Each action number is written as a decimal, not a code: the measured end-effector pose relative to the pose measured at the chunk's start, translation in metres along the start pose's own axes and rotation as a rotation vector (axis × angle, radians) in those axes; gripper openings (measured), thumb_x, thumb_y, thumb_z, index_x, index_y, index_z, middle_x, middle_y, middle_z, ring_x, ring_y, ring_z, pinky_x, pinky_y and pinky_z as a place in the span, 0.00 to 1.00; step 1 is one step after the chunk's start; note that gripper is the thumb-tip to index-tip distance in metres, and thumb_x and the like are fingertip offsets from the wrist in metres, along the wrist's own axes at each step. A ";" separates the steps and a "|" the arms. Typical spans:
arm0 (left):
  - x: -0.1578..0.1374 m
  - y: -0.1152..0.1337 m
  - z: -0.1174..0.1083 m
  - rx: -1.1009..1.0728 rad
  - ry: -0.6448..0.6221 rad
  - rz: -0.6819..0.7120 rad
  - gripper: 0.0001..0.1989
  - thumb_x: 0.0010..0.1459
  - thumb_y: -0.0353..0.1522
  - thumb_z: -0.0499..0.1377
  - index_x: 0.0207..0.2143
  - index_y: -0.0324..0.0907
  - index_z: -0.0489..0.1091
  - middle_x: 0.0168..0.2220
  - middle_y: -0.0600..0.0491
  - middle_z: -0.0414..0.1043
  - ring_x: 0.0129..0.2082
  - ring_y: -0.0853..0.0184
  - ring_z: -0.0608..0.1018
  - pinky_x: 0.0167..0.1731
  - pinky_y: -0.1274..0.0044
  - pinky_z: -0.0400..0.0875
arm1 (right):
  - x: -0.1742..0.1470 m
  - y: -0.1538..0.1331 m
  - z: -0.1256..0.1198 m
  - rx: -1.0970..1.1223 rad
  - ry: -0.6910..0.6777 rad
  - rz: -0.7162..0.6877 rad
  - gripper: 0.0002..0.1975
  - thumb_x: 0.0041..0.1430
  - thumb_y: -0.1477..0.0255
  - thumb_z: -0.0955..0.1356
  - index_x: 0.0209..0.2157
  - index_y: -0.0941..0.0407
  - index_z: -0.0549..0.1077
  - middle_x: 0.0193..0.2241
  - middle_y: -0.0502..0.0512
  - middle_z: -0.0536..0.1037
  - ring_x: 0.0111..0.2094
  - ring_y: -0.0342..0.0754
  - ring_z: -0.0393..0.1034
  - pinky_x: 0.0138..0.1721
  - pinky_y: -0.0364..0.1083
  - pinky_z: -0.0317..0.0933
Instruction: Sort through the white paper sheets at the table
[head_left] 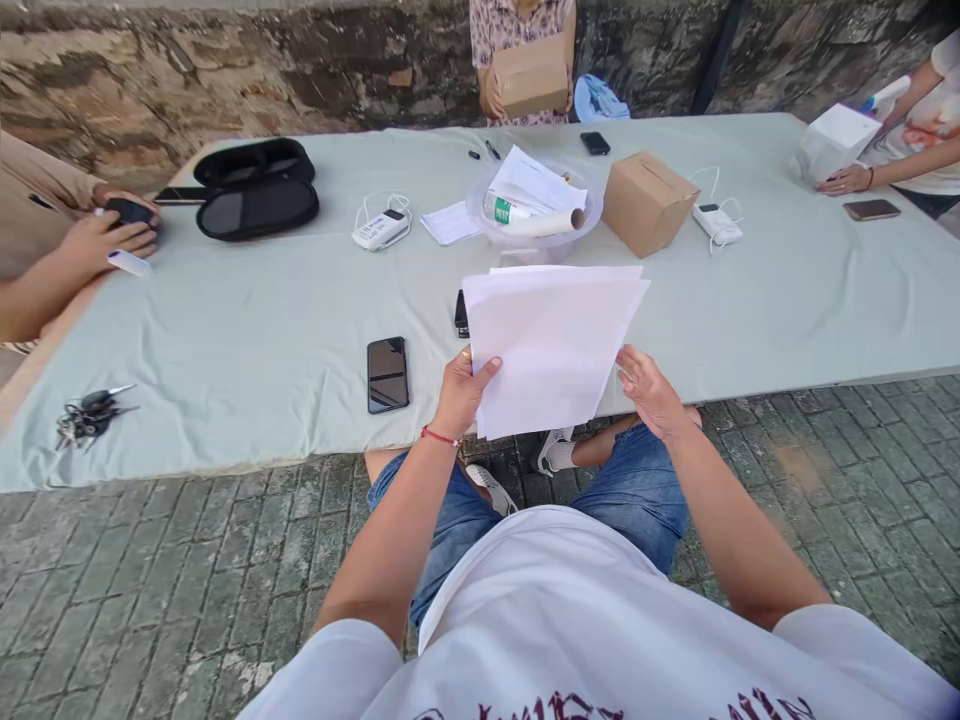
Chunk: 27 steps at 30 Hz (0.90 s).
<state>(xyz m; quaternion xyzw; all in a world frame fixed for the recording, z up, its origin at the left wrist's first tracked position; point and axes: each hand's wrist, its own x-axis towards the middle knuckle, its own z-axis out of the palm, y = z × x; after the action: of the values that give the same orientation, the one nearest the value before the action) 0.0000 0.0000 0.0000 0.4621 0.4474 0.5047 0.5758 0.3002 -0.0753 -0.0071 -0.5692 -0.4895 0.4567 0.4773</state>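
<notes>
The person sits at the near edge of a long table that is covered with a pale grey-green cloth, over a floor of paving bricks. The left hand grips a few sheets of white paper at their lower left edge, with the thumb on top of the sheets and a red string around the wrist. The right hand is open, its fingers loose, and it sits just beside the lower right edge of the sheets; I cannot tell whether it touches them. The sheets are held up in the air above the table edge, in front of the person's knees.

On the cloth, just left of the left hand, lies a black smartphone with its screen up. A small black device lies partly hidden behind the paper. A bunch of keys lies far to the left, near the table edge.

Further away stands a clear plastic bowl with a paper roll and sheets inside. To its right is a closed cardboard box, and to its left a white power bank with a cable. A black open case lies at the far left. Other people's hands work at the left side, the far side and the right end of the table.
</notes>
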 end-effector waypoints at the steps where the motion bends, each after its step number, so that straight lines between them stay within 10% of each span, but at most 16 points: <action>1: 0.003 0.009 0.004 0.003 0.006 0.025 0.23 0.49 0.41 0.68 0.46 0.43 0.73 0.46 0.48 0.77 0.49 0.57 0.77 0.47 0.67 0.75 | 0.011 -0.009 0.004 0.022 -0.081 -0.015 0.45 0.43 0.44 0.73 0.60 0.49 0.61 0.60 0.62 0.67 0.61 0.55 0.61 0.58 0.56 0.60; 9: 0.033 0.059 0.008 -0.005 -0.060 0.202 0.26 0.44 0.37 0.72 0.47 0.42 0.73 0.45 0.49 0.76 0.55 0.51 0.74 0.50 0.63 0.73 | 0.077 -0.065 0.023 0.138 -0.213 -0.114 0.35 0.37 0.57 0.80 0.49 0.55 0.75 0.52 0.59 0.77 0.57 0.59 0.68 0.57 0.59 0.63; 19: 0.041 -0.005 -0.016 0.065 -0.198 0.109 0.28 0.44 0.41 0.72 0.46 0.37 0.73 0.47 0.42 0.77 0.51 0.54 0.76 0.54 0.62 0.70 | 0.092 -0.031 0.038 0.134 -0.361 -0.022 0.33 0.40 0.63 0.79 0.50 0.54 0.76 0.49 0.58 0.79 0.54 0.58 0.71 0.59 0.61 0.61; 27: 0.041 0.046 -0.018 0.186 -0.238 0.224 0.30 0.45 0.40 0.71 0.51 0.39 0.72 0.48 0.45 0.76 0.52 0.55 0.75 0.55 0.64 0.68 | 0.096 -0.070 0.034 0.134 -0.287 -0.226 0.26 0.46 0.61 0.77 0.48 0.53 0.77 0.48 0.54 0.79 0.55 0.57 0.69 0.57 0.59 0.63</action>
<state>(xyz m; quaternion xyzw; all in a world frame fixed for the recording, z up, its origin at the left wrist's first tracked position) -0.0218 0.0452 0.0401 0.6168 0.3664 0.4639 0.5198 0.2684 0.0274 0.0526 -0.4068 -0.5818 0.5083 0.4875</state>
